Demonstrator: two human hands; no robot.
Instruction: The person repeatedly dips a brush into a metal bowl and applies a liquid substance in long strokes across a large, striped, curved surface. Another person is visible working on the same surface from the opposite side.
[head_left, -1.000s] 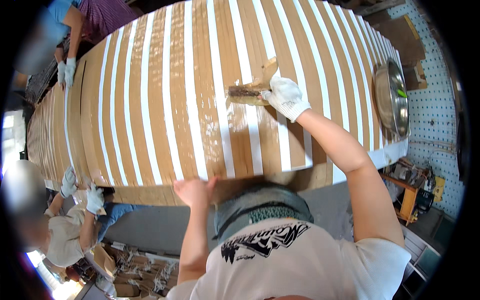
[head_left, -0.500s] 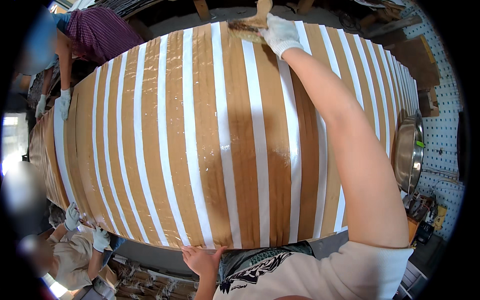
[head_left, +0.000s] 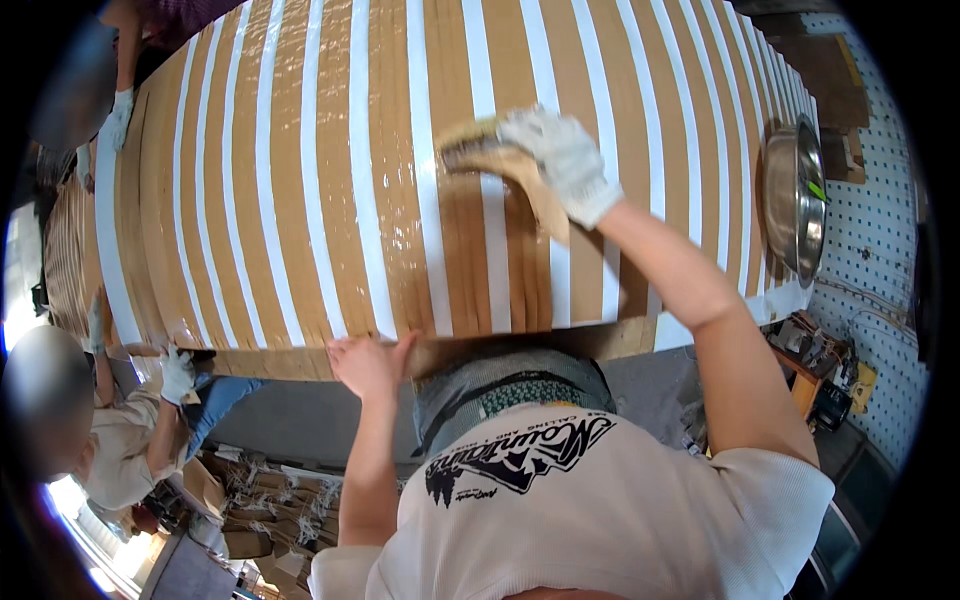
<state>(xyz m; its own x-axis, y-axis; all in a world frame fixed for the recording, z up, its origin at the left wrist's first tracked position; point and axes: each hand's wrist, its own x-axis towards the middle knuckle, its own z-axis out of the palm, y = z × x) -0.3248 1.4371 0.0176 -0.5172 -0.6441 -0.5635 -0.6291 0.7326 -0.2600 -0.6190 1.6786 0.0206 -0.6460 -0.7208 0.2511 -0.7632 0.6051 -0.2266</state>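
Observation:
My right hand, in a white knitted glove, is closed around a wide brush with a pale handle. Its bristles are at the left, over the striped surface; I cannot tell whether they touch it. Under the brush spreads a broad layer of brown strips alternating with white bands. Toward the left the strips shine as if wet. My bare left hand lies at the near edge of the strips, thumb apart from the fingers, with nothing held in it.
At the right end sits a shiny metal basin with a green mark. Two co-workers' gloved hands, one at near left and one at far left, are at the strips' left end. Scraps lie lower left; a pegboard wall stands right.
My right hand has drawn the brush from the far edge toward me, to mid-surface. The view has shifted, showing more of my shirt. My left hand stays at the near edge.

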